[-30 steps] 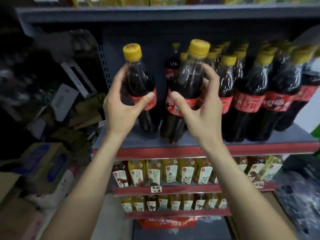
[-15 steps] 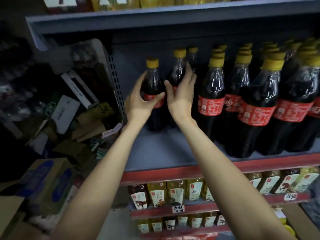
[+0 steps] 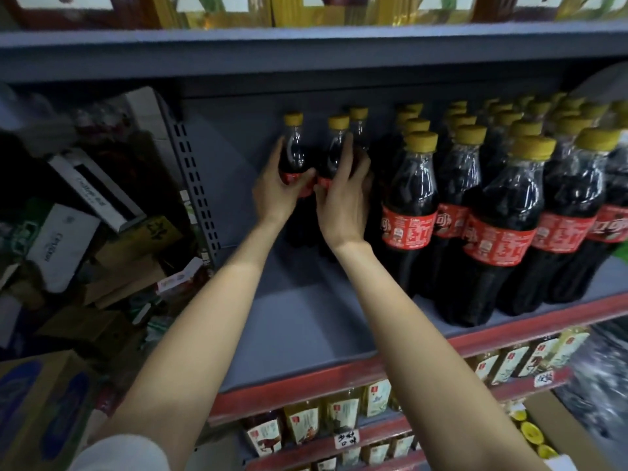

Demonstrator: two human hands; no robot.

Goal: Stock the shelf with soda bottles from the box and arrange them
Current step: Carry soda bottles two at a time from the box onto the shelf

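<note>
Hands grip two soda bottles at the shelf (image 3: 306, 321) rear, 11 o'clock: left hand (image 3: 277, 195) holds left bottle (image 3: 295, 154), right hand (image 3: 343, 198) holds right bottle (image 3: 334, 154). Stocked bottles (image 3: 496, 212) at 2 o'clock carry red labels; the lettering is unreadable.

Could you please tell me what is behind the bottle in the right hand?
Behind the dark soda bottle with a yellow cap that the right hand grips, another yellow-capped bottle stands near the grey shelf back panel. Its lower body is hidden by the hand.
</note>
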